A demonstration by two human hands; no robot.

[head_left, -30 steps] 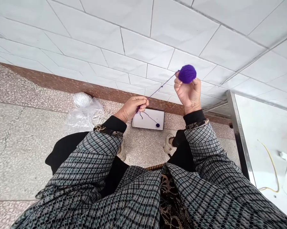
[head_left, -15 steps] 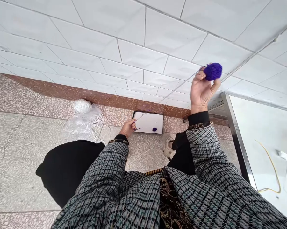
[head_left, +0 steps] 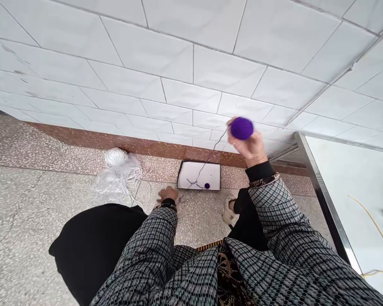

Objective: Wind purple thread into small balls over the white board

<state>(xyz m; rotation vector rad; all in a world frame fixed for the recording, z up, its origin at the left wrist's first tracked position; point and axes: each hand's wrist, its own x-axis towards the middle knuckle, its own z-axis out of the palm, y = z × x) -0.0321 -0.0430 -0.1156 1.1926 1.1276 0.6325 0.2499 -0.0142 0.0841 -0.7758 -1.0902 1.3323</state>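
My right hand is raised in front of the tiled wall, its fingers closed around a ball of purple yarn. From that ball a strand of yarn hangs down to a shallow white tray with a dark rim on the floor. A much smaller purple ball lies inside the tray, beside loose, tangled yarn. Low at the tray's left is my left hand, its fingers curled and partly hidden. Another bit of yarn runs out over the tray's near edge to this hand.
White yarn lies on the floor at left, its loose strands around a clear plastic bag. A metal-edged white table stands at right with a yellow cord on it. My shoe is near the tray.
My right hand has come down and left with the purple ball, and the strand below it now hangs slacker. My left hand has turned and moved slightly down and left of the tray.
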